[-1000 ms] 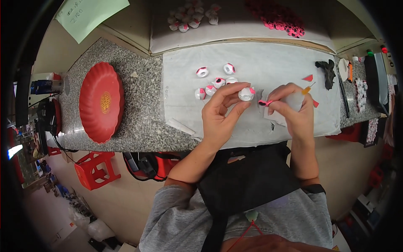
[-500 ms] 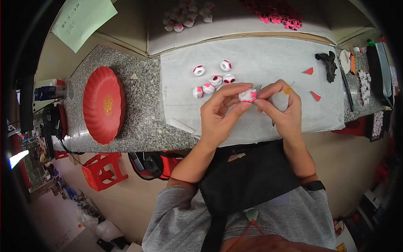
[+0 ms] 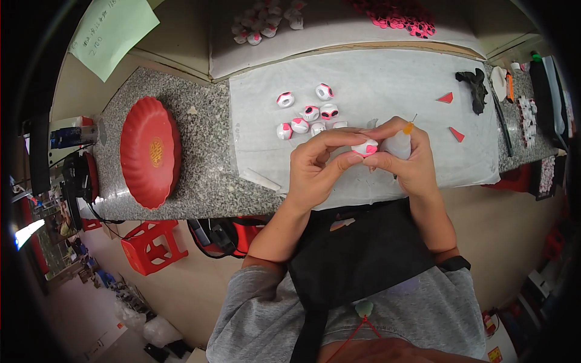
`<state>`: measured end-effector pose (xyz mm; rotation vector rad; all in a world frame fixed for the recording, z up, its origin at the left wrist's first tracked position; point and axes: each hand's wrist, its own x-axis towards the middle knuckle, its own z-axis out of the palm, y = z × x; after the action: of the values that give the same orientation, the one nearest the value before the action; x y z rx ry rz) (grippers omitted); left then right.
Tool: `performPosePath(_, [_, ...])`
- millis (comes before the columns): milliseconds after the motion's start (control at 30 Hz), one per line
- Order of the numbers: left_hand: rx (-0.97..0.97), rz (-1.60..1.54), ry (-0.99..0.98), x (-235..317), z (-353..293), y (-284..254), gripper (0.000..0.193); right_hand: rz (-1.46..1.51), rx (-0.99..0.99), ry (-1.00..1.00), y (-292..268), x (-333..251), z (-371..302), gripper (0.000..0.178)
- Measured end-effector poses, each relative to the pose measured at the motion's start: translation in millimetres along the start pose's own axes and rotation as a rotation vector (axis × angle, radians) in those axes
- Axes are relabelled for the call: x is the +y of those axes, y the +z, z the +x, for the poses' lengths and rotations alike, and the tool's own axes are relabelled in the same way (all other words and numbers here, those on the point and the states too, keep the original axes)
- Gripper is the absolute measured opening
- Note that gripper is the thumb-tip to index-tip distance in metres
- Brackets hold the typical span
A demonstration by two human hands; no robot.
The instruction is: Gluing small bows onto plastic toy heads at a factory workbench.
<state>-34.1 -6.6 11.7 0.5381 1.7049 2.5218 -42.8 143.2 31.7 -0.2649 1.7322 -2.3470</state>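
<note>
A small rounded white piece with pink trim [image 3: 365, 148] is pinched between the thumb and fingers of my left hand [image 3: 318, 166]. My right hand [image 3: 413, 163] meets it from the other side, thumb and forefinger at the piece. Tucked in that same right hand is a translucent squeeze bottle [image 3: 397, 145], its orange needle tip pointing up. Beyond my left hand, on the white sheet [image 3: 393, 78], lies a group of similar white pieces [image 3: 299, 125] with pink and black parts. A small grey scrap [image 3: 371, 123] shows just behind my fingertips.
A red scalloped dish [image 3: 149, 151] stands on the speckled counter at left. Red triangular scraps [image 3: 446, 97] and a crumpled black item [image 3: 473, 88] lie to the right. Heaps of white pieces [image 3: 263, 21] and pink pieces [image 3: 402, 21] fill the back shelf.
My right fingertips have closed in on the white and pink piece, which has turned slightly and lowered. The bottle has shifted a little left. More of the white pieces beyond my left hand now shows.
</note>
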Motion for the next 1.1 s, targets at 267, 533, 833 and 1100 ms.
performPosePath(267, [0.035,-0.025,-0.087,4,0,7,0.023,0.042,0.021,0.054,-2,-1,-3,0.027])
performPosePath(533, [0.049,-0.019,-0.030,-3,0,7,0.025,0.037,0.001,-0.004,-3,2,-4,0.025])
performPosePath(833, [0.021,-0.179,-0.063,0,1,6,0.022,0.050,-0.010,0.029,-3,4,-4,0.022])
performPosePath(1100, [0.060,-0.036,-0.075,2,-4,7,0.018,0.115,0.022,0.018,-2,9,-9,0.021])
